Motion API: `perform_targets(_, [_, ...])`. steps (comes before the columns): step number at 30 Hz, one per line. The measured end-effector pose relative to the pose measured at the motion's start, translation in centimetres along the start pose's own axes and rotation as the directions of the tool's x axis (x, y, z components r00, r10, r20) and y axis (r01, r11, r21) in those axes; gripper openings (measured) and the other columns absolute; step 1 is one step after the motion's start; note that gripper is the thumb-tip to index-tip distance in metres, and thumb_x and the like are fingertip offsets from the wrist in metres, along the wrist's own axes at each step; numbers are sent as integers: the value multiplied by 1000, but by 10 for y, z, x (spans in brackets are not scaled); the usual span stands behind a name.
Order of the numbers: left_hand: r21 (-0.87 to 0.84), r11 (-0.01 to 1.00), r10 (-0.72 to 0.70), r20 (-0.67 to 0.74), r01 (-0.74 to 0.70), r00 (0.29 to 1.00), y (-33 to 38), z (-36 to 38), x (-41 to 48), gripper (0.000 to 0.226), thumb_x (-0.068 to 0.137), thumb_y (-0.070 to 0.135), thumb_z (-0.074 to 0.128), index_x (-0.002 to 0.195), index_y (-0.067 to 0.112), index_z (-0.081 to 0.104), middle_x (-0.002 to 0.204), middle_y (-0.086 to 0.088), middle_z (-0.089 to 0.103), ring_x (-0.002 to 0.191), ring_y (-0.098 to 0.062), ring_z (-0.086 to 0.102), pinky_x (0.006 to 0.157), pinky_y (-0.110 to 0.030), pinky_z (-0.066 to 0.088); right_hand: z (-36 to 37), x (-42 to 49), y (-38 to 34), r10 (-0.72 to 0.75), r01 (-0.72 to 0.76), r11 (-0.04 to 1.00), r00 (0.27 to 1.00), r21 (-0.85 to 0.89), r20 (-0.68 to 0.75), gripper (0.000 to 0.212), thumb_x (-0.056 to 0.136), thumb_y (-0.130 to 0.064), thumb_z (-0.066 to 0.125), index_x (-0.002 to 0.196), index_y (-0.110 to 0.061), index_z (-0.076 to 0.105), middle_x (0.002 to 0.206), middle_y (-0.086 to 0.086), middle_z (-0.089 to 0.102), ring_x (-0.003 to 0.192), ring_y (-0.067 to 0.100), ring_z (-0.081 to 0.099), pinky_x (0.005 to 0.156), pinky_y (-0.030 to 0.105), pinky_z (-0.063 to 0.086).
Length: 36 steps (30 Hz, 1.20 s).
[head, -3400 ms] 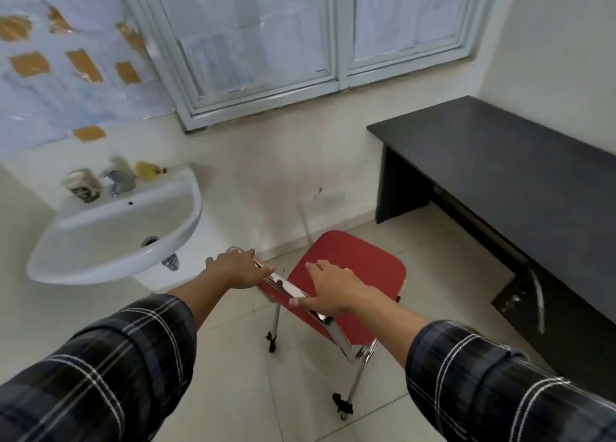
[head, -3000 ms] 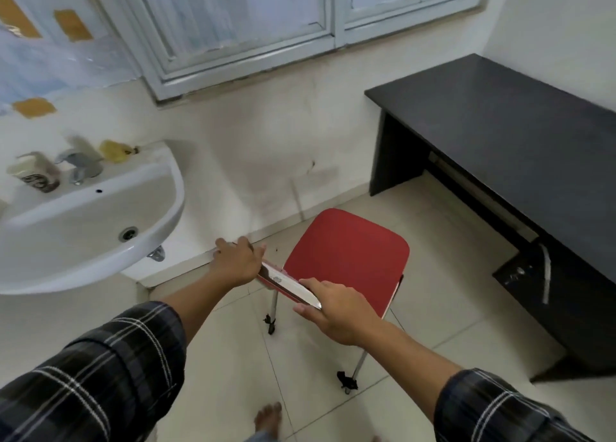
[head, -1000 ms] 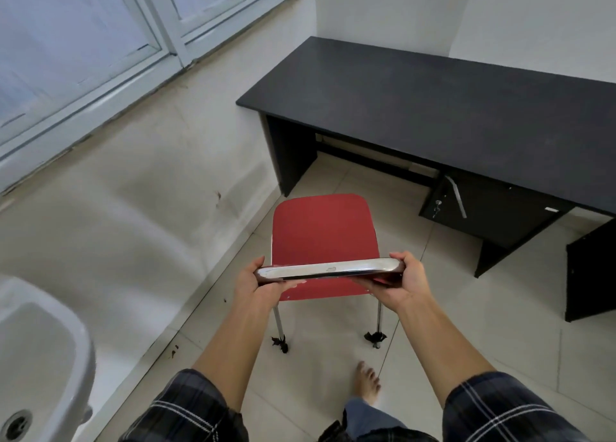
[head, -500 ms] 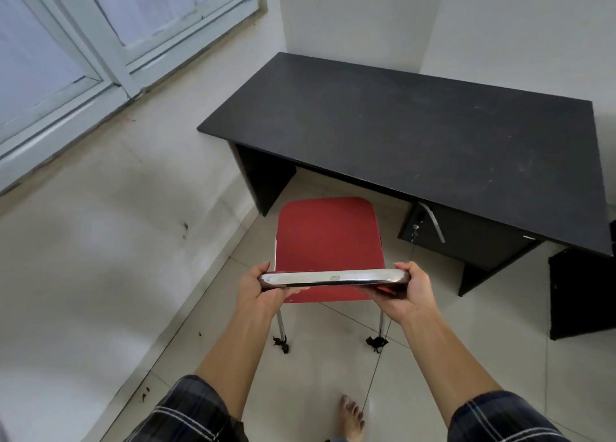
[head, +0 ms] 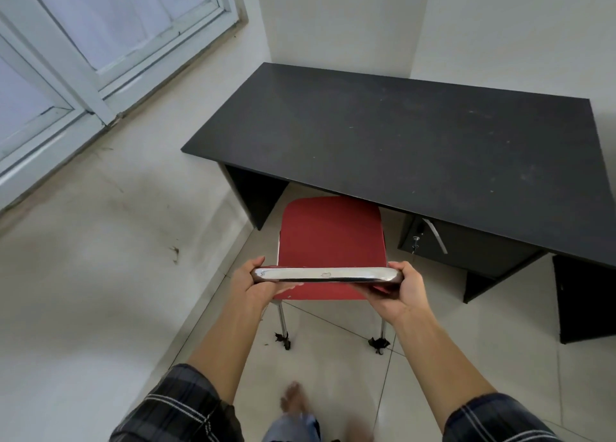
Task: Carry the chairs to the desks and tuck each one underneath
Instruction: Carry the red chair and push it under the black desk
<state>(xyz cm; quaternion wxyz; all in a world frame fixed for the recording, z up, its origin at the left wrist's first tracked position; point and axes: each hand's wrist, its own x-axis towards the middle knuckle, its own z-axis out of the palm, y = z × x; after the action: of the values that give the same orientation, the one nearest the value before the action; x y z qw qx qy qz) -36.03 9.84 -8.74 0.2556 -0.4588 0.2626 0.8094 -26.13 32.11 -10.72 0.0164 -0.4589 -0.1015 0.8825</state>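
Note:
A red-seated chair [head: 330, 238] with chrome legs stands in front of me, its seat's far edge just under the front edge of the black desk [head: 416, 134]. My left hand [head: 253, 281] grips the left end of the chair's chrome-edged backrest. My right hand [head: 401, 290] grips the right end. Two rear chair legs show below the seat; the front legs are hidden.
A drawer unit [head: 466, 245] with a silver handle and a key hangs under the desk's right side, next to the chair. A wall with a window [head: 100, 41] runs along the left. My bare foot [head: 295, 403] is on the tiled floor behind the chair.
I have carried the chair away from the sink, turned right, and brought it to the desk. Over the last second its seat has come up to the desk's front edge.

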Motion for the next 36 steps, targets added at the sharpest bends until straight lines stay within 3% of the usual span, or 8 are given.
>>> perform_targets(5, [71, 997, 40, -6, -40, 999, 46, 22, 20, 14, 92, 1, 53, 106, 2, 48, 136, -41, 35, 129, -67, 27, 98, -82, 21, 33, 21, 16, -18, 18, 999, 1000, 50, 12, 34, 84, -6, 59, 117, -5, 51, 136, 34, 50, 120, 57, 53, 95, 75, 46])
perform_targets(9, [174, 983, 66, -17, -62, 998, 98, 46, 39, 39, 87, -2, 56, 124, 3, 45, 134, -39, 39, 127, -67, 30, 95, -83, 23, 73, 43, 40, -26, 25, 994, 1000, 108, 12, 33, 85, -6, 59, 117, -6, 51, 138, 32, 48, 123, 55, 51, 93, 75, 47])
perform_targets(13, [261, 964, 50, -18, -44, 999, 148, 64, 54, 49, 85, -5, 55, 131, 3, 39, 134, -41, 35, 124, -71, 26, 90, -86, 25, 106, 65, 69, -36, 36, 986, 999, 161, 0, 20, 86, -7, 60, 104, -6, 51, 130, 31, 50, 138, 50, 44, 87, 74, 50])
perform_targets(16, [273, 961, 47, 4, -47, 999, 179, 78, 65, 37, 88, -4, 53, 122, 3, 41, 133, -38, 37, 126, -66, 28, 95, -82, 26, 130, 79, 88, -44, 47, 977, 999, 207, -21, 21, 85, -7, 61, 104, -6, 51, 147, 33, 46, 138, 50, 43, 93, 73, 49])
perform_targets(24, [358, 933, 57, -15, -48, 998, 241, 113, 92, 49, 85, -5, 52, 131, 6, 38, 131, -33, 41, 124, -64, 32, 99, -81, 23, 187, 102, 109, -47, 54, 972, 998, 227, -36, 18, 88, -5, 61, 104, -4, 53, 116, 26, 55, 123, 48, 57, 100, 66, 48])
perform_targets(28, [388, 919, 76, 10, -73, 997, 256, 127, 101, 22, 90, -3, 50, 110, 4, 45, 117, -28, 47, 111, -60, 40, 101, -77, 27, 208, 110, 110, -59, 62, 975, 998, 215, -21, 11, 89, -4, 60, 97, -3, 52, 105, 24, 55, 109, 47, 60, 101, 65, 48])
perform_targets(32, [357, 931, 69, 43, -80, 997, 265, 145, 107, 10, 92, -2, 49, 100, 2, 45, 112, -25, 48, 117, -53, 37, 103, -71, 32, 226, 122, 107, -63, 65, 974, 998, 216, -16, 14, 90, -4, 58, 103, -2, 52, 113, 27, 54, 118, 51, 58, 94, 65, 51])
perform_targets(36, [401, 913, 67, 33, -74, 997, 270, 158, 114, 23, 89, -2, 50, 111, 1, 44, 126, -25, 47, 122, -53, 39, 102, -73, 31, 237, 132, 99, -68, 69, 974, 998, 214, -14, 24, 89, -3, 58, 112, -1, 51, 119, 29, 55, 119, 53, 57, 81, 65, 54])
